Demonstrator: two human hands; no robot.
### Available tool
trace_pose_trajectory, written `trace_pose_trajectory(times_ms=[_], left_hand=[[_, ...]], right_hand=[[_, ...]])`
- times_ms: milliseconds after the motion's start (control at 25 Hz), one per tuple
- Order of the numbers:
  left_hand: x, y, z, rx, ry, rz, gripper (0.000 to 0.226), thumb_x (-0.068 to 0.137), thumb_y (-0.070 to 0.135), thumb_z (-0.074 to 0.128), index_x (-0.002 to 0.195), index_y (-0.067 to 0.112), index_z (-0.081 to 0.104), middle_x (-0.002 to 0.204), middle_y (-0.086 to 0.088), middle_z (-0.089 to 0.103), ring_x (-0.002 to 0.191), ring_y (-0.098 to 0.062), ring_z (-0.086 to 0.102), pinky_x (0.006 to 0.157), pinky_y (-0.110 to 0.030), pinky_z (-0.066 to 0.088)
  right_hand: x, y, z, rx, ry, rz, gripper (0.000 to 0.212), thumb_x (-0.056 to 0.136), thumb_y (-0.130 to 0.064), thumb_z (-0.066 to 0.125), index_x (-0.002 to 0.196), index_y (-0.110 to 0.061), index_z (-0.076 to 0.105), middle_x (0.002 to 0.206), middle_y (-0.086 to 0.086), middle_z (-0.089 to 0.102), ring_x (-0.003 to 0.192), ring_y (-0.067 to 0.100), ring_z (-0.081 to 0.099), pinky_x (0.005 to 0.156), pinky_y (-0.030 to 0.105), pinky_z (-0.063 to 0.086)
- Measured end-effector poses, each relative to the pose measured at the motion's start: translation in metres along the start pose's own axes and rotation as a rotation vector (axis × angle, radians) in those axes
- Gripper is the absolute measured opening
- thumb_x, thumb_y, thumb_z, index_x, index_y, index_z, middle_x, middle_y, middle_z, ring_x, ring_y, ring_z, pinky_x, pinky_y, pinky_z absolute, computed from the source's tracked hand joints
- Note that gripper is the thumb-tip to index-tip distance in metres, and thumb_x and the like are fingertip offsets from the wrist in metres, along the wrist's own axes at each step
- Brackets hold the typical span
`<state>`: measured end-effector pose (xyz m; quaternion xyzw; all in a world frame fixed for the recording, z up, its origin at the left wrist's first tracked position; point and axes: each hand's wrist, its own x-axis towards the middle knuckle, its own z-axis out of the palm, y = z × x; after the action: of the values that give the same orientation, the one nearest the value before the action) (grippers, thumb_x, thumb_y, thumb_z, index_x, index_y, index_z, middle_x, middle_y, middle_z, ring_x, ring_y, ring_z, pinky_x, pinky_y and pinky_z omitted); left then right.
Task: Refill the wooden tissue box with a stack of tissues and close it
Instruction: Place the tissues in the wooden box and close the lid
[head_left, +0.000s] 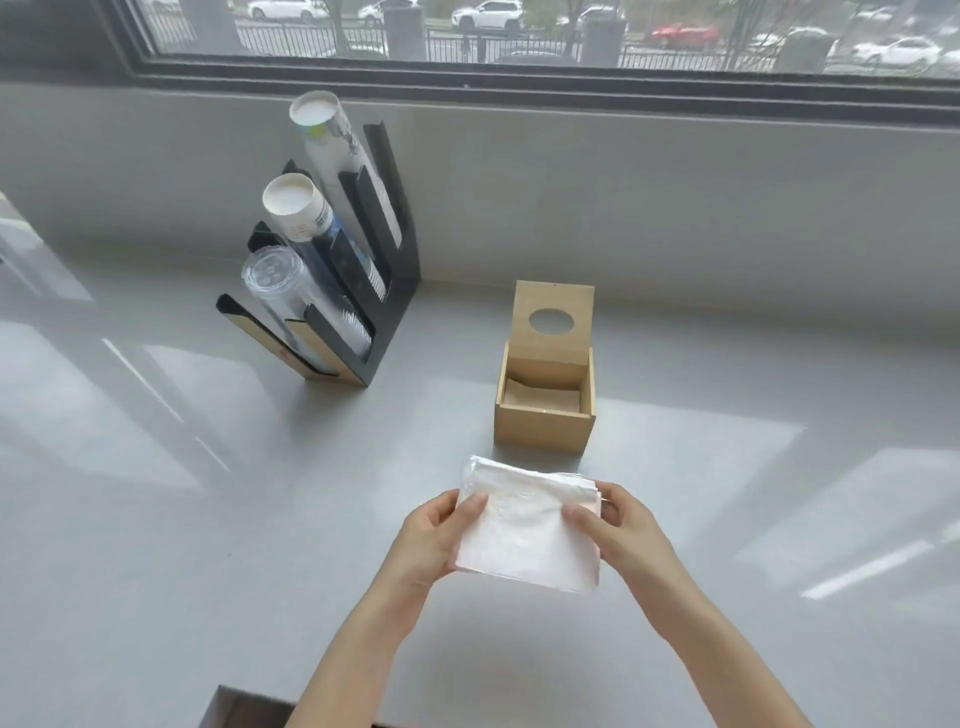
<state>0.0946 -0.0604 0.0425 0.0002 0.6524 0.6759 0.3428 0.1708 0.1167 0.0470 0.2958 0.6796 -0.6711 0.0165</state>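
Note:
A wooden tissue box (543, 428) stands on the grey counter, its hinged lid (551, 322) with a round hole tipped up and back. The inside looks bare, showing only a wooden floor. In front of the box, a white stack of tissues (524, 525) is held a little above the counter. My left hand (434, 540) grips its left edge with the thumb on top. My right hand (621, 530) grips its right edge the same way.
A black and wood cup dispenser (332, 291) stands left of the box, holding tilted stacks of paper cups and clear lids. A grey wall and a window run behind the counter (156, 519). A dark gap shows at the near counter edge (244, 709).

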Motion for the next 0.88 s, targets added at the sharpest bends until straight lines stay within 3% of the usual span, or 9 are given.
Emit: trace_pose_trajectory(times_ms=[80, 280, 520, 720, 880], left_hand=[[0.012, 0.009, 0.006, 0.051, -0.011, 0.008, 0.029, 0.089, 0.029, 0.054, 0.105, 0.009, 0.066, 0.098, -0.005, 0.069, 0.087, -0.018, 0.065, 0.063, -0.018, 0.055], [0.041, 0.033, 0.008, 0.120, -0.022, 0.032, 0.023, 0.091, 0.025, 0.053, 0.108, 0.013, 0.063, 0.098, 0.000, 0.068, 0.083, -0.013, 0.065, 0.062, -0.016, 0.053], [0.084, 0.071, 0.010, 0.251, -0.053, 0.102, 0.019, 0.090, 0.019, 0.055, 0.105, 0.009, 0.062, 0.092, 0.002, 0.065, 0.080, -0.009, 0.063, 0.070, -0.021, 0.052], [0.141, 0.091, 0.013, 0.447, 0.040, 0.164, 0.012, 0.087, 0.021, 0.059, 0.097, 0.017, 0.063, 0.098, -0.002, 0.066, 0.096, -0.020, 0.062, 0.088, -0.033, 0.049], [0.176, 0.093, 0.027, 0.646, 0.179, 0.204, 0.025, 0.086, 0.026, 0.057, 0.106, 0.012, 0.063, 0.101, -0.002, 0.065, 0.100, -0.022, 0.060, 0.081, -0.030, 0.045]], right_hand=[[0.011, -0.007, -0.009, -0.001, 0.005, -0.009, 0.024, 0.088, -0.018, 0.060, 0.112, -0.018, 0.057, 0.107, 0.000, 0.069, 0.101, 0.018, 0.065, 0.078, 0.026, 0.049], [0.031, -0.025, -0.018, -0.008, 0.049, -0.023, 0.023, 0.088, -0.017, 0.059, 0.111, -0.016, 0.060, 0.107, 0.003, 0.070, 0.103, 0.021, 0.066, 0.094, 0.038, 0.051], [0.070, -0.057, -0.024, -0.134, 0.164, -0.092, 0.008, 0.087, -0.018, 0.059, 0.087, -0.025, 0.063, 0.093, 0.000, 0.066, 0.099, 0.024, 0.064, 0.092, 0.040, 0.050], [0.118, -0.080, -0.022, -0.295, 0.268, -0.134, 0.021, 0.088, -0.018, 0.056, 0.107, -0.014, 0.062, 0.095, 0.002, 0.061, 0.092, 0.020, 0.057, 0.076, 0.028, 0.042], [0.152, -0.084, -0.020, -0.486, 0.352, -0.158, 0.021, 0.090, -0.018, 0.051, 0.106, -0.007, 0.058, 0.091, 0.004, 0.057, 0.086, 0.020, 0.050, 0.065, 0.023, 0.034]])
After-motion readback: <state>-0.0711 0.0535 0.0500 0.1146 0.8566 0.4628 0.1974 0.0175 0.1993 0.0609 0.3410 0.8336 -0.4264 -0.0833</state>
